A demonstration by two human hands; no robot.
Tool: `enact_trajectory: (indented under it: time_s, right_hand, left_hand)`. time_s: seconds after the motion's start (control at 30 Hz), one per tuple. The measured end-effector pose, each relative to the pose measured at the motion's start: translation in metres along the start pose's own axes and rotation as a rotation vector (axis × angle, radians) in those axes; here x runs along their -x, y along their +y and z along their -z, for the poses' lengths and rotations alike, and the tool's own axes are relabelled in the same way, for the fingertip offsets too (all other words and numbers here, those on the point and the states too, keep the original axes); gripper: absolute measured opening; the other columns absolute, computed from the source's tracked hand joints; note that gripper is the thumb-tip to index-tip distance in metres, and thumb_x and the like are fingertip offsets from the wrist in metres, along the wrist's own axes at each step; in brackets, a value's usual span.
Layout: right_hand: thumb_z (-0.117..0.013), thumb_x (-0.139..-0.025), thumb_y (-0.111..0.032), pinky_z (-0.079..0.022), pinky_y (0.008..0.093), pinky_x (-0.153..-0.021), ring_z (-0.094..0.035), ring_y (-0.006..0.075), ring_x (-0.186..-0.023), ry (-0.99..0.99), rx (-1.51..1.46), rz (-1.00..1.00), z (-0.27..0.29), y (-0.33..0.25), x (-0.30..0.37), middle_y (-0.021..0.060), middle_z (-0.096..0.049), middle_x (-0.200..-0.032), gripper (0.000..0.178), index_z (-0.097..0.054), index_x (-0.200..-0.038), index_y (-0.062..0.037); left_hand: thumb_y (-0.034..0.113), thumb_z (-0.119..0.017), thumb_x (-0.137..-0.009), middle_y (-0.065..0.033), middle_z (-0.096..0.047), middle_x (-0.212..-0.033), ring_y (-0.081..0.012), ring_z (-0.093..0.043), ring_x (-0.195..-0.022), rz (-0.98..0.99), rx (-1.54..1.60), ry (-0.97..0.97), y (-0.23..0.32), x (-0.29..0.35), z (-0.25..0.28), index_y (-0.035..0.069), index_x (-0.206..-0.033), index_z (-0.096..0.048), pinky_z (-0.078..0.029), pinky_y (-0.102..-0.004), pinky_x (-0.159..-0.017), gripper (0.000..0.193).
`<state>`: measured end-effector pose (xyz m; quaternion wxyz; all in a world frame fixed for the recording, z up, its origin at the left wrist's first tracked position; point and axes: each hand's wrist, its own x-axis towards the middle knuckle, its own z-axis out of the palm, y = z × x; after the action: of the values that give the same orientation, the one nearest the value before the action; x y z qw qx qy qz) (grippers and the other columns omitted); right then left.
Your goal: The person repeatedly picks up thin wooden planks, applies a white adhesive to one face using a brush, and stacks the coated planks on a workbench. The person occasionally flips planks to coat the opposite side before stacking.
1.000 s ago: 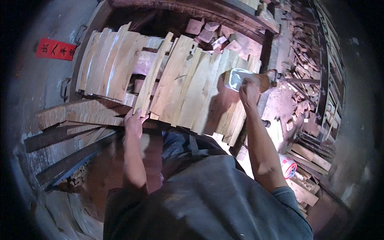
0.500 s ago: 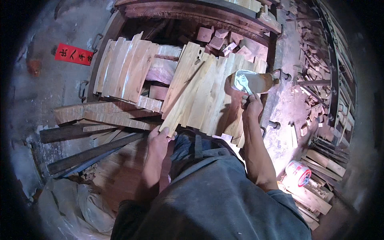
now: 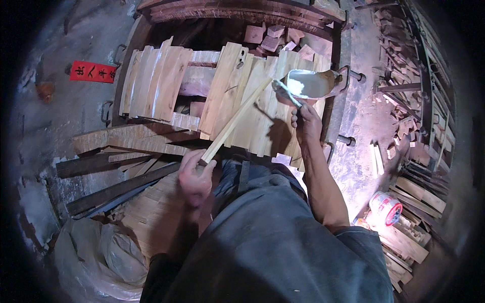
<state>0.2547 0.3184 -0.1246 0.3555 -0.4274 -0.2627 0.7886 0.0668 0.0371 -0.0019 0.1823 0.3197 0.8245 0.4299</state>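
My left hand (image 3: pixel 194 177) grips the near end of a long thin wooden strip (image 3: pixel 237 118), which slants up and to the right over a bed of pale wooden boards (image 3: pixel 252 121). My right hand (image 3: pixel 305 123) holds a brush (image 3: pixel 287 93) whose tip reaches the strip's far end. Just beyond the brush sits a cut-open container (image 3: pixel 310 83) with white paste inside. The boards lie side by side across a dark wooden frame (image 3: pixel 242 12).
More pale boards (image 3: pixel 154 83) lean at the left of the frame, with reddish wood blocks (image 3: pixel 275 38) behind. Dark planks (image 3: pixel 111 161) lie at lower left beside a plastic bag (image 3: pixel 106 252). A red paper label (image 3: pixel 92 71) lies on the floor. Stacked wood pieces (image 3: pixel 414 192) and a tape roll (image 3: pixel 386 208) are at the right.
My left hand has lifted a thin strip off the boards and holds it slanted. My right hand has drawn the brush from the container toward the strip's far end.
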Motion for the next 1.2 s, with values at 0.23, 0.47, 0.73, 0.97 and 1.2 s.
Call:
enact_trajectory:
  time_s: [0.23,0.47,0.73,0.97,1.2]
  right_hand:
    - [-0.058,-0.095,-0.008,-0.046,0.0245,-0.059,-0.059,0.0109,-0.066,-0.069,0.639,0.222,-0.049,0.012,0.047,0.0047,-0.064,-0.084,0.021,-0.07,-0.11,0.0007]
    - [-0.067,-0.085,-0.003,-0.05,0.037,-0.065,-0.062,0.0299,-0.074,-0.5,0.986,0.75,-0.083,-0.025,0.128,0.0143,-0.062,-0.083,0.021,-0.07,-0.106,-0.006]
    - [-0.067,-0.085,-0.002,-0.051,0.0366,-0.068,-0.063,0.0284,-0.075,-0.605,0.842,0.605,-0.111,-0.048,0.147,0.0126,-0.063,-0.084,0.018,-0.071,-0.103,-0.0031]
    - [-0.065,-0.09,0.0,-0.049,0.0309,-0.066,-0.063,0.0183,-0.07,-0.192,1.062,0.77,-0.073,-0.007,0.043,0.0112,-0.069,-0.085,0.017,-0.073,-0.104,-0.0016]
    - [-0.068,-0.087,-0.015,-0.052,0.0399,-0.071,-0.068,0.0303,-0.077,0.069,1.327,0.759,-0.053,0.015,-0.044,0.0154,-0.07,-0.084,0.015,-0.074,-0.099,-0.0087]
  left_hand:
    - [-0.003,-0.079,-0.074,-0.0134,-0.068,-0.104,-0.0232,-0.066,-0.094,-0.133,-0.091,0.13,0.007,-0.001,-0.006,-0.005,-0.105,-0.068,-0.052,-0.0317,-0.085,0.033]
    - [-0.006,-0.078,-0.073,-0.0152,-0.069,-0.104,-0.0243,-0.067,-0.094,-0.173,-0.044,0.156,0.014,-0.008,-0.007,-0.006,-0.104,-0.068,-0.053,-0.0327,-0.085,0.032]
    - [-0.008,-0.076,-0.071,-0.0141,-0.07,-0.102,-0.0245,-0.068,-0.094,-0.212,-0.053,0.158,0.016,-0.017,-0.001,-0.005,-0.102,-0.07,-0.053,-0.0319,-0.085,0.032]
    - [-0.007,-0.077,-0.072,-0.0161,-0.07,-0.101,-0.0292,-0.069,-0.091,-0.209,-0.087,0.163,0.018,-0.019,0.001,-0.005,-0.099,-0.067,-0.055,-0.035,-0.081,0.029]
    - [-0.011,-0.074,-0.074,-0.0106,-0.064,-0.105,-0.0178,-0.063,-0.096,-0.011,0.078,0.146,-0.004,-0.012,0.001,-0.008,-0.107,-0.067,-0.052,-0.0284,-0.085,0.035]
